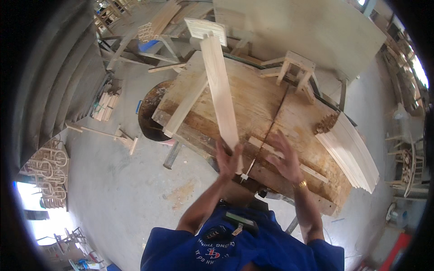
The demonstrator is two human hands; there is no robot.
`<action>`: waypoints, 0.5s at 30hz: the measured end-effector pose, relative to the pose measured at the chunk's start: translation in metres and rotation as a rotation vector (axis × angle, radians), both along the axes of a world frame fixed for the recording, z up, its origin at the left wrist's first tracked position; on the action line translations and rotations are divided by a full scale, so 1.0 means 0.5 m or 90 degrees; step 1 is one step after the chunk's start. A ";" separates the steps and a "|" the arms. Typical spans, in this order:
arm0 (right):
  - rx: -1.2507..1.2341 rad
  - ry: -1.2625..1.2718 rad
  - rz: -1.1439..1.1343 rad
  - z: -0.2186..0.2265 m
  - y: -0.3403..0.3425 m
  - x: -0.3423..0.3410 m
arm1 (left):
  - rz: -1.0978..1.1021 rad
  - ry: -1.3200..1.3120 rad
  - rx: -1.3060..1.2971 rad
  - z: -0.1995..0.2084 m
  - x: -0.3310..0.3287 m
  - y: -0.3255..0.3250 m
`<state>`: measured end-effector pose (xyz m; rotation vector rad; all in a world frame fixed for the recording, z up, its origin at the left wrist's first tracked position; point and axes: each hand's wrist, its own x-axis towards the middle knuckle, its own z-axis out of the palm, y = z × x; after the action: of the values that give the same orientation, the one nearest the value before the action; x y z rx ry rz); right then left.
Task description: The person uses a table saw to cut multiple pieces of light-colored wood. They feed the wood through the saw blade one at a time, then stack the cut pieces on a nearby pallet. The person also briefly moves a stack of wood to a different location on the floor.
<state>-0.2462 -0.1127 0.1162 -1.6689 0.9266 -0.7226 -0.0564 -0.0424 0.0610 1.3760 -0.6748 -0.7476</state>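
A long pale wooden board (219, 86) rises from the near edge of a worn wooden worktable (253, 95) toward its far side. My left hand (228, 159) grips it near its close end, the thumb and fingers on either side. My right hand (286, 159) is over the table to the right, its fingers spread and a little blurred, holding nothing. Beneath and beside that hand, a narrow wooden strip (313, 173) lies along the near part of the table. A dark slot runs across the tabletop, and a small pale piece (244, 176) sits at its near end.
Long boards are stacked (350, 151) at the table's right. A small wooden frame (296, 70) stands at the back, before a big upright panel (298, 31). A wooden bar (187, 108) lies on the left, beside a rusty drum (151, 113). Wood bundles (106, 105) rest on the floor.
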 end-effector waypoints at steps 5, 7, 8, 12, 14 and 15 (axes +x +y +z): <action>-0.273 0.030 -0.105 0.138 -0.006 0.148 | -0.042 -0.272 -0.162 -0.038 -0.183 0.017; -0.328 0.145 -0.099 0.142 -0.012 0.127 | -0.041 -0.352 -0.149 -0.037 -0.227 0.024; -0.297 0.216 -0.059 0.134 -0.018 0.102 | -0.136 -0.375 -0.103 -0.038 -0.235 0.034; -0.196 0.474 0.005 0.025 -0.069 -0.044 | -0.302 -0.431 0.010 -0.032 -0.137 0.082; -0.139 0.537 0.067 -0.059 -0.114 -0.137 | -0.165 -0.572 0.027 -0.052 -0.048 0.076; -0.139 0.527 0.066 -0.126 -0.133 -0.214 | -0.136 -0.547 0.041 -0.065 -0.018 0.063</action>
<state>-0.3531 -0.1790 0.0531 -2.2439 1.3388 -0.0243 -0.0652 -0.0107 0.0283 1.6959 -1.4935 -0.3077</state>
